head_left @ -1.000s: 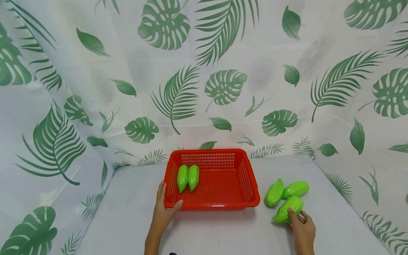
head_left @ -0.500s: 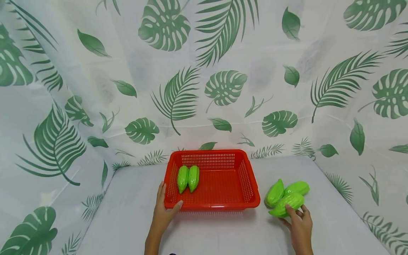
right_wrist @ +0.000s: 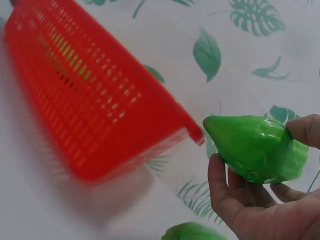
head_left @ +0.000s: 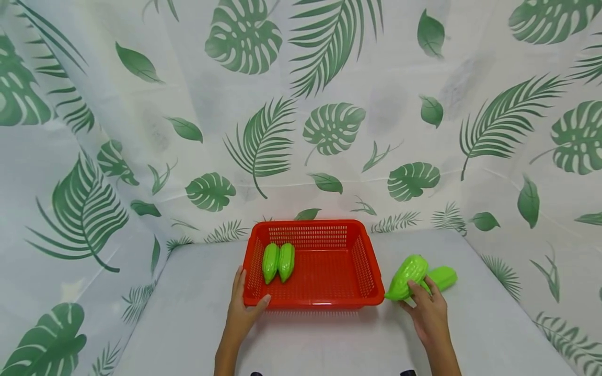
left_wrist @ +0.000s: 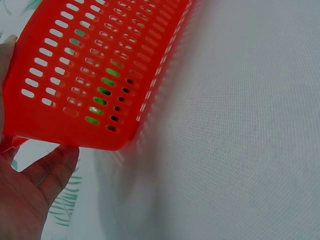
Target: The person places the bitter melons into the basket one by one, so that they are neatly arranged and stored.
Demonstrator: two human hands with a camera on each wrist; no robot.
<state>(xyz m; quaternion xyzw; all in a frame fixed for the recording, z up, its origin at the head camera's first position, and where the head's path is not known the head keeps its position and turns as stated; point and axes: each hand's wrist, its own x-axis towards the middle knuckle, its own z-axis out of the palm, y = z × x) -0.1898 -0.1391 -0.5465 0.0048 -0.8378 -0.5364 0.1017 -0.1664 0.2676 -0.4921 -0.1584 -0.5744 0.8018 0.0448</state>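
My right hand (head_left: 431, 310) holds a bright green bitter melon (head_left: 408, 275) just off the right side of the red basket (head_left: 324, 302). In the right wrist view, the thumb lies on top of the melon (right_wrist: 255, 150) and the fingers curl beneath it, its pointed tip towards the basket. My left hand (head_left: 242, 316) grips the basket's near left corner, thumb on the front rim and fingers along the left side. Inside, two bitter melons (head_left: 278, 262) lie side by side at the left. Another melon (head_left: 443, 278) lies on the table, partly behind my right hand.
White cloth covers the table (head_left: 329, 344). A leaf-printed curtain (head_left: 329, 172) stands close behind the basket and along both sides. Two small dark objects (head_left: 408, 373) poke in at the bottom edge of the head view.
My right hand has lifted the bitter melon and carried it up and left towards the basket; it now covers the left melon of the pile. The left hand keeps its place on the basket.
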